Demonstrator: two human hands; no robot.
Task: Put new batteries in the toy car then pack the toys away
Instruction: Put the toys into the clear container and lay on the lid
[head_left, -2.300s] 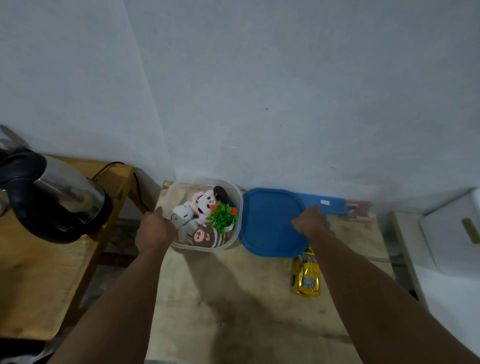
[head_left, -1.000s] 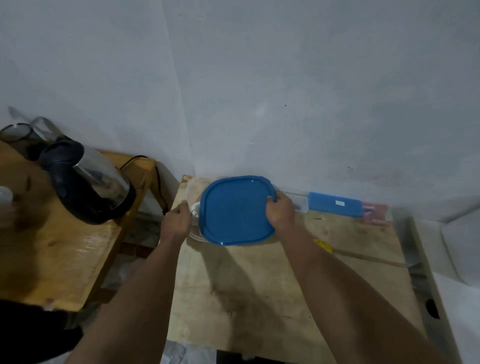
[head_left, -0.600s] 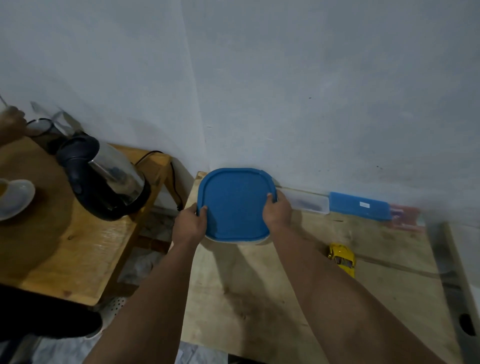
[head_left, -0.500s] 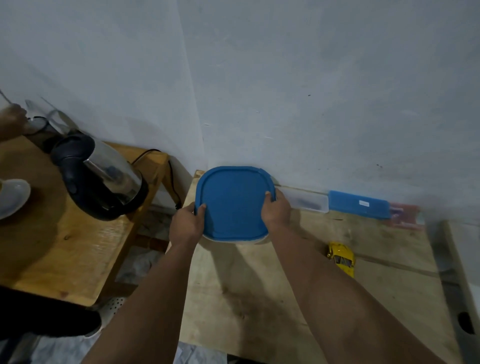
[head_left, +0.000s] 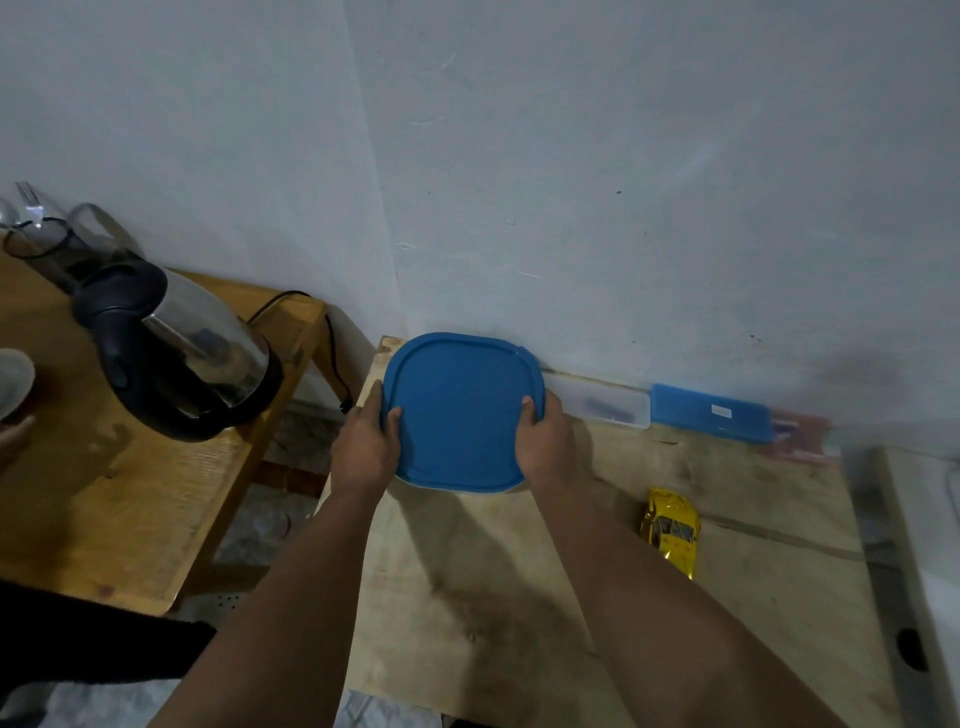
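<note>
presently both hands, left hand (head_left: 365, 451) and right hand (head_left: 545, 440), grip the blue lid (head_left: 460, 411) onto the container at the far left; yellow toy car (head_left: 671, 530) remains unpacked on the table (head_left: 519, 597) at right.

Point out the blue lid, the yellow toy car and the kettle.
blue lid (head_left: 460, 410), head view, middle of its top face.
yellow toy car (head_left: 671, 530), head view, on its roof.
kettle (head_left: 202, 338), head view, on its steel body.
</note>
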